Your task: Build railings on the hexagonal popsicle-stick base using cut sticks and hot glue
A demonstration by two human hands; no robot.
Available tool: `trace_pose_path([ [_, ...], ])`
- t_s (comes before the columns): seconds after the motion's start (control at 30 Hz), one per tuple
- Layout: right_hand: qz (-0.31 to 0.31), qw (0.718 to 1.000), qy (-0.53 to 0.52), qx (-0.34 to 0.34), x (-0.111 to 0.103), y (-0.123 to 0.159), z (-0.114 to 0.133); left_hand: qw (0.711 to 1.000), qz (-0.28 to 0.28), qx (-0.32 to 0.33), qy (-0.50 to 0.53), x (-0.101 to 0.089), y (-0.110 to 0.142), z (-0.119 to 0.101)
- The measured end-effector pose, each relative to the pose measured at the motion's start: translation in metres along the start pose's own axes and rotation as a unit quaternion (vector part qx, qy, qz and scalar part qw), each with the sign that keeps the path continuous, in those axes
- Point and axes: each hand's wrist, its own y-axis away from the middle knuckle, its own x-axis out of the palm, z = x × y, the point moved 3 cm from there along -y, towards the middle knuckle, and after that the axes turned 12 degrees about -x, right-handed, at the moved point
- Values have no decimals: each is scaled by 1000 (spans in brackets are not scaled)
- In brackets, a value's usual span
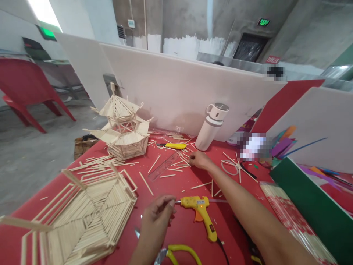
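Note:
My left hand (pixel 158 215) is closed, thumb and forefinger pressed together beside the nozzle of a yellow glue gun (pixel 202 213). Whatever lies in that pinch is too small to make out. Farther off, my right hand (pixel 200 161) pinches at the end of a thin wooden stick (pixel 183 157) among loose sticks in front of the white flask (pixel 211 129). An octagonal stick-built base (pixel 96 213) with upright posts lies at the left. Behind it stands a tiered stick pagoda (pixel 125 129). A clear ruler (pixel 164 166) rests near my right hand.
Yellow-handled pliers (pixel 184 250) lie at the front edge, and a yellow utility knife (pixel 173 146) lies at the back. Bagged sticks (pixel 295 217) and a green board (pixel 311 206) are at right. White panels (pixel 171 88) wall off the red table (pixel 129 235).

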Motion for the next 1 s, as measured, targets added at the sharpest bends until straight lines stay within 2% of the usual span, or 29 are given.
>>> trace_pose_path([
  [0.2,-30,999,15,16,-5,-9,-8,1000,-6,-6,6,0,1,-1],
  [0.5,-26,999,9,33,4,-18,-9,998,-1,-25,63,-2,-4,2],
  [0.67,-9,1000,-12,-2,7,-12,-11,996,7,-27,83,-1,-6,6],
  [0.8,15,998,-35,-53,10,-8,-3,995,0,-27,91,-4,-9,8],
  [1.0,38,989,-56,-128,9,-8,17,990,-48,1,131,-9,-4,-3],
])
